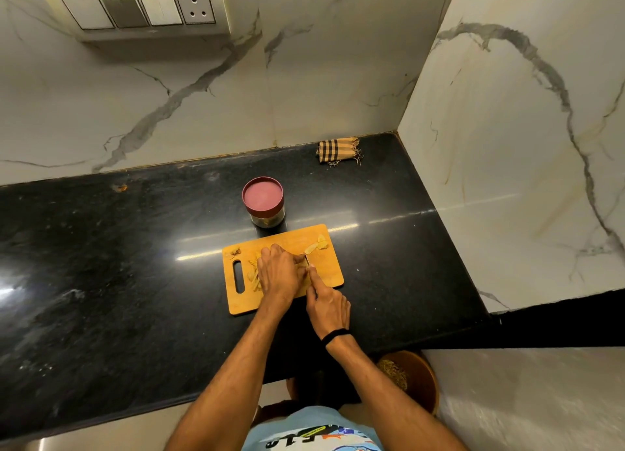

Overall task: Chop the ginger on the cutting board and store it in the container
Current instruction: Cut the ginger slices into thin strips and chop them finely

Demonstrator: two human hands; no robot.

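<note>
Forearms reach fwd over the desk (pixel 101 247) edge to the cutting board (pixel 326 274). On it the left grip (pixel 279 274) is curled down over the ginger (pixel 253 274) mid-board, pinning it. The right grip (pixel 328 307) is wrapped round the knife (pixel 307 260) handle w/ index finger along the spine. Cut bits lie at left & at the far-right corner. Behind the board sits the container (pixel 263 202), lid on. To chop well, prob.: knuckles fwd, fingertips back, short even strokes, then gather strays before opening the lid.

board (pixel 294 237) 1 | container (pixel 263 200) 1 | cloth (pixel 338 150) 1 | knife (pixel 307 262) 1 | hands (pixel 279 274) (pixel 328 307) 2
</note>
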